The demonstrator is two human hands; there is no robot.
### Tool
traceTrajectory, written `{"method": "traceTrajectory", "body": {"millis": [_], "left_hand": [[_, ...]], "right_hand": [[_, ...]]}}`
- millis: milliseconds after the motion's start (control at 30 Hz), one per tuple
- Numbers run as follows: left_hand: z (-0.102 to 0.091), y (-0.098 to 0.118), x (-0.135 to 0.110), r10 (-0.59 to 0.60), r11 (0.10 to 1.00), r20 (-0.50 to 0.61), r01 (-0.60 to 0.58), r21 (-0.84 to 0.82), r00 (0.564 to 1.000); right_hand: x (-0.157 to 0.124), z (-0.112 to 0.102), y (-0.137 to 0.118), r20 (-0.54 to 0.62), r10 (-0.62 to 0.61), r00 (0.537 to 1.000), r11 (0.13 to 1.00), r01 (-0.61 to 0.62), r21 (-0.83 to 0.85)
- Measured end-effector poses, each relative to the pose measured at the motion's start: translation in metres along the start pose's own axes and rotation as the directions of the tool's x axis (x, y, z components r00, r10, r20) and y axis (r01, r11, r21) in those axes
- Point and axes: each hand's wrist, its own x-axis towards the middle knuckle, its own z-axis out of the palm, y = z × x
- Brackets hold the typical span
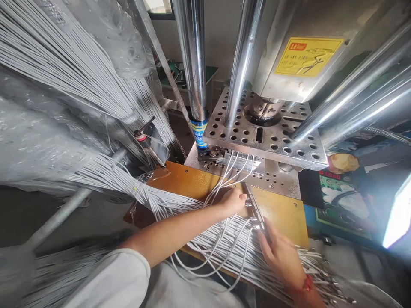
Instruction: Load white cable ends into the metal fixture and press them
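A narrow metal bar fixture (254, 206) lies over the amber board in front of the press, with several metal-ended white cables (239, 244) seated along its left side. My left hand (233, 201) is closed at the bar's far part, fingertips pinched at what appears to be a cable end; the fingers mostly cover it. Around the near end of the bar, my right hand (281, 250) has its thumb and fingers closed. Under both hands spreads a thick bundle of white cables (192, 207). A second set of cables runs into a metal mould (245, 161) below the press plate.
Above the mould hangs a perforated press plate (221, 122) among steel columns (192, 60). A blue can-like sleeve (199, 133) surrounds one column's base. Plastic-wrapped cable bundles (80, 55) fill the left. A control panel (334, 182) with gloves on it stands right, near a bright lamp (398, 214).
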Motion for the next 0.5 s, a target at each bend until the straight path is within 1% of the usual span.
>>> {"method": "traceTrajectory", "body": {"millis": [100, 200, 233, 300, 333, 367, 400, 433, 467, 500], "left_hand": [[0.0, 0.001, 0.0, 0.011, 1.0, 0.011, -0.011, 0.029, 1.0], [-0.002, 0.005, -0.002, 0.036, 0.997, 0.038, -0.038, 0.063, 0.999], [-0.004, 0.006, -0.004, 0.061, 0.994, 0.049, -0.065, 0.085, 0.997], [-0.011, 0.008, -0.008, 0.152, 0.976, 0.049, -0.157, 0.149, 0.987], [-0.017, 0.008, -0.009, 0.206, 0.961, 0.027, -0.208, 0.182, 0.978], [-0.024, 0.007, -0.011, 0.258, 0.945, -0.021, -0.248, 0.214, 0.966], [-0.031, 0.005, -0.011, 0.297, 0.932, -0.092, -0.268, 0.245, 0.95], [-0.038, 0.002, -0.01, 0.315, 0.926, -0.177, -0.26, 0.275, 0.933], [-0.045, -0.002, -0.008, 0.311, 0.925, -0.253, -0.231, 0.301, 0.916], [-0.051, -0.007, -0.006, 0.297, 0.926, -0.296, -0.198, 0.323, 0.908]], "right_hand": [[-0.002, 0.005, 0.0, -0.02, -0.067, 0.998, 0.998, 0.066, -0.022], [-0.009, 0.004, -0.006, 0.01, -0.08, 0.997, 0.993, 0.08, -0.084], [-0.01, 0.001, -0.009, 0.045, -0.067, 0.997, 0.99, 0.072, -0.125], [-0.008, -0.008, -0.012, 0.154, -0.025, 0.988, 0.974, 0.059, -0.22], [-0.002, -0.015, -0.013, 0.218, -0.005, 0.976, 0.966, 0.061, -0.25], [0.009, -0.024, -0.012, 0.272, 0.011, 0.962, 0.964, 0.062, -0.259], [0.023, -0.033, -0.01, 0.283, 0.029, 0.959, 0.966, 0.046, -0.253], [0.041, -0.043, -0.007, 0.276, 0.043, 0.96, 0.976, 0.019, -0.219], [0.062, -0.052, -0.004, 0.192, 0.069, 0.979, 0.981, -0.032, -0.194], [0.085, -0.061, -0.001, 0.017, 0.117, 0.993, 0.979, -0.113, -0.17]]}}
